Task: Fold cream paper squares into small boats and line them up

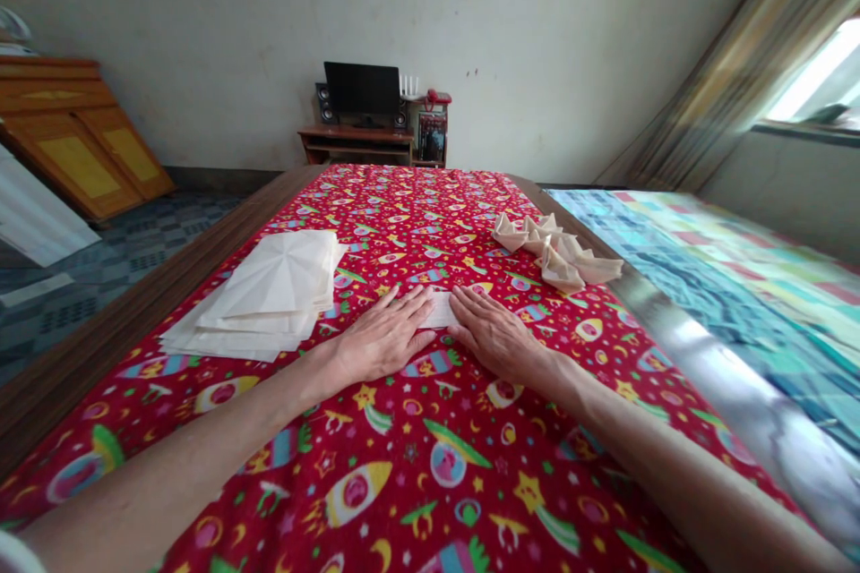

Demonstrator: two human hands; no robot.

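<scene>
Between my two hands a small folded piece of white paper lies flat on the red patterned cloth. My left hand rests flat over its left end, fingers stretched out. Over the right end lies my right hand, also flat with its fingers extended. Both ends of the paper are hidden under the fingers. To the left of my left hand sits a stack of creased pale paper sheets. Several folded paper shapes with pointed tips stand beyond my right hand.
The cloth covers a long table with a brown wooden edge. A bed adjoins on the right. Against the far wall stands a small desk with a monitor and speakers. A wooden cabinet is at the far left.
</scene>
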